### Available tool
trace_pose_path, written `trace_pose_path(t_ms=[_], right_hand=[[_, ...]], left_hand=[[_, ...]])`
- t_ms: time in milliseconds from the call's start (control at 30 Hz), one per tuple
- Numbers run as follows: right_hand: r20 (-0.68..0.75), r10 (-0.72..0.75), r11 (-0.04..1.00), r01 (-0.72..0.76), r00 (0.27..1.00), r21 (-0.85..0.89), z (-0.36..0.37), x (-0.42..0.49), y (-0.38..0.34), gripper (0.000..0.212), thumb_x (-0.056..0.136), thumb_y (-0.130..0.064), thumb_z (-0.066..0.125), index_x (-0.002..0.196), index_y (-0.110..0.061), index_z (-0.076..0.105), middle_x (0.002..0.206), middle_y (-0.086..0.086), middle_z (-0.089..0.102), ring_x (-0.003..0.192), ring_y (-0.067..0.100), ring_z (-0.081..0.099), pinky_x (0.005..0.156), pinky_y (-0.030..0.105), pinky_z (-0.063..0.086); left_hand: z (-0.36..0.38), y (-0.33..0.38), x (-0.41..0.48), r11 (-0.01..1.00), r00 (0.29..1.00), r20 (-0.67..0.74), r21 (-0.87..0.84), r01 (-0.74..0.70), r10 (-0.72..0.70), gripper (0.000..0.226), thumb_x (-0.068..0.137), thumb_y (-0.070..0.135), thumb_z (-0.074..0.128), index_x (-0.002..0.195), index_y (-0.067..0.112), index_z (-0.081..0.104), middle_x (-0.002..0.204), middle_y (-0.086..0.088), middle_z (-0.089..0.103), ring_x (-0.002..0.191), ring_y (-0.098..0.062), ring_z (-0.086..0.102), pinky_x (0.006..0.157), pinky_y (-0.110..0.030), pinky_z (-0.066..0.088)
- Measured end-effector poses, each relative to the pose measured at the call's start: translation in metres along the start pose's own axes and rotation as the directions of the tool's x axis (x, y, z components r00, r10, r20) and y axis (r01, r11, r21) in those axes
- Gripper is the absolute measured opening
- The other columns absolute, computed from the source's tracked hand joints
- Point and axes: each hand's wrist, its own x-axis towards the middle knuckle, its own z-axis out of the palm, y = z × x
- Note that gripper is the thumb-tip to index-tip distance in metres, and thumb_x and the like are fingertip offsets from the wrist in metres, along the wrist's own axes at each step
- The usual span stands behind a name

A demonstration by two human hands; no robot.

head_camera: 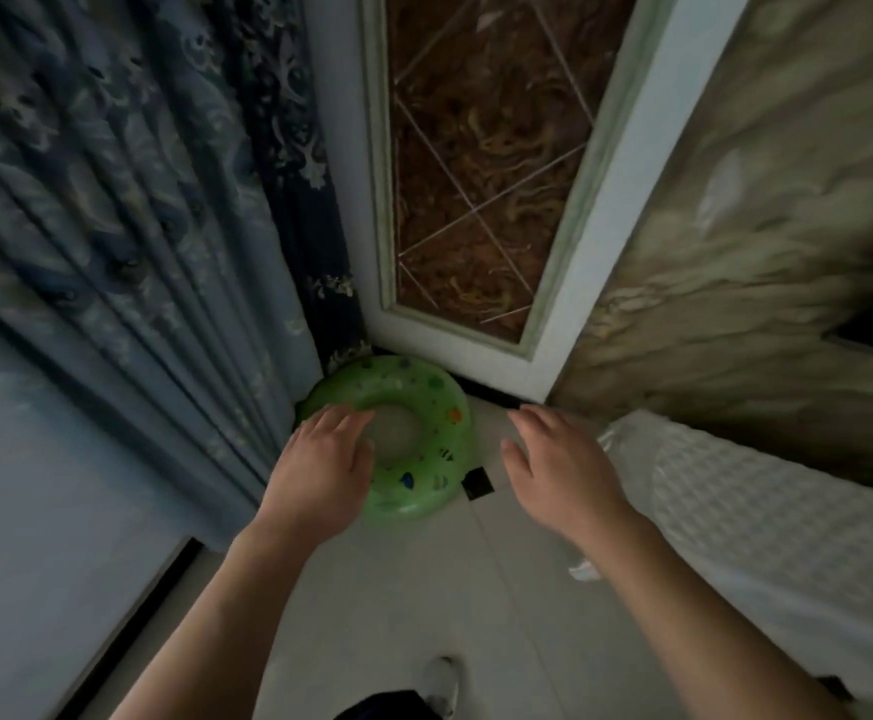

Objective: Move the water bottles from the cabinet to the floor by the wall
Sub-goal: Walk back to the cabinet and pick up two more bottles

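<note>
No water bottles in view, and no cabinet can be made out either, so where the bottles sit cannot be told. Left hand (pixel 320 459) is empty, fingers spread and loosely bent, hovering over the near-left side of a green inflatable swim ring (pixel 426 493); whether it touches the ring cannot be told. Right hand (pixel 564 470) is empty too, fingers relaxed and open, above bare tiled floor (pixel 424 589), just beside a white quilted cover (pixel 761 511).

The ring lies flat in the corner, against the foot of the patterned blue curtain (pixel 138 226) and the white-framed brown marble wall panel (pixel 486 163). A small black square (pixel 477 483) sits on the floor next to the ring. A white shoe (pixel 442 683) shows at the bottom.

Risks, as a judgement:
- The ring takes up the floor spot by the wall, so a bottle set on its soft rim would likely tip or roll.
- The curtain hem could snag or hide a bottle.
- Dim light makes placement less sure.
- The free floor strip between ring and cover is narrow, so bottles may crowd and knock over.
</note>
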Motion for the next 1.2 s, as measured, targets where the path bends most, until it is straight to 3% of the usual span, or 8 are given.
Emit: trace_pose_path(t_ms=[133,267,533,767,867,1033,1200], right_hand=[[-0.036,0.072,0.997,-0.071,0.997,0.020,-0.010,0.008,0.028,0.056,0.092,-0.038,0.032,0.132,-0.007,0.053,0.134,0.012,0.056,0.123,0.030,0.052,0.103,0.041,0.042],[-0.072,0.138,0.990,-0.134,0.988,0.053,-0.019,0.010,0.072,0.065,0.089,-0.042,0.023,0.131,-0.005,0.055,0.131,0.014,0.058,0.120,0.030,0.054,0.100,0.041,0.043],[-0.106,0.230,0.973,-0.225,0.967,0.057,-0.044,-0.018,0.171,0.047,0.097,-0.032,0.038,0.138,-0.010,0.048,0.139,0.009,0.053,0.127,0.023,0.046,0.107,0.033,0.033],[-0.131,0.242,0.970,-0.236,0.961,0.059,-0.084,-0.068,0.288,0.044,0.099,-0.030,0.043,0.138,-0.010,0.047,0.141,0.009,0.051,0.130,0.024,0.044,0.110,0.035,0.031],[-0.160,0.259,0.966,-0.254,0.952,0.055,-0.103,-0.099,0.340,0.044,0.099,-0.032,0.042,0.136,-0.010,0.049,0.140,0.008,0.051,0.130,0.023,0.045,0.110,0.034,0.032],[-0.180,0.308,0.951,-0.307,0.934,0.036,-0.126,-0.151,0.422,0.062,0.093,-0.046,0.023,0.139,-0.012,0.047,0.143,0.008,0.049,0.133,0.023,0.043,0.113,0.038,0.033],[-0.246,0.373,0.928,-0.364,0.895,0.081,-0.145,-0.188,0.485,0.043,0.094,-0.032,0.045,0.125,-0.005,0.059,0.122,0.013,0.063,0.114,0.029,0.057,0.100,0.040,0.043]], left_hand=[[0.010,0.020,0.039,0.998,0.997,0.052,0.010,-0.056,0.055,0.057,0.091,0.037,0.029,0.137,0.015,0.053,0.141,-0.007,0.053,0.130,-0.028,0.047,0.111,-0.042,0.037],[0.028,0.056,0.074,0.990,0.986,0.087,-0.004,-0.140,0.140,0.061,0.089,0.042,0.028,0.134,0.014,0.056,0.138,-0.009,0.055,0.129,-0.029,0.048,0.110,-0.043,0.038],[0.065,0.165,0.095,0.982,0.976,0.109,-0.046,-0.183,0.187,0.056,0.092,0.039,0.034,0.134,0.010,0.057,0.141,-0.012,0.053,0.132,-0.029,0.046,0.112,-0.038,0.031],[0.113,0.285,0.086,0.975,0.967,0.130,-0.072,-0.210,0.218,0.059,0.091,0.041,0.030,0.135,0.011,0.055,0.142,-0.013,0.052,0.132,-0.032,0.046,0.111,-0.047,0.037],[0.134,0.350,0.074,0.971,0.965,0.118,-0.083,-0.226,0.235,0.057,0.090,0.037,0.034,0.137,0.012,0.054,0.147,-0.013,0.047,0.139,-0.028,0.039,0.116,-0.041,0.029],[0.171,0.448,0.062,0.956,0.950,0.118,-0.096,-0.278,0.288,0.043,0.100,0.029,0.044,0.139,0.013,0.052,0.148,-0.010,0.046,0.140,-0.025,0.036,0.116,-0.033,0.024],[0.202,0.521,0.060,0.921,0.918,0.093,-0.107,-0.376,0.385,0.029,0.096,0.020,0.051,0.121,0.009,0.062,0.125,-0.013,0.061,0.117,-0.028,0.052,0.100,-0.035,0.040]])
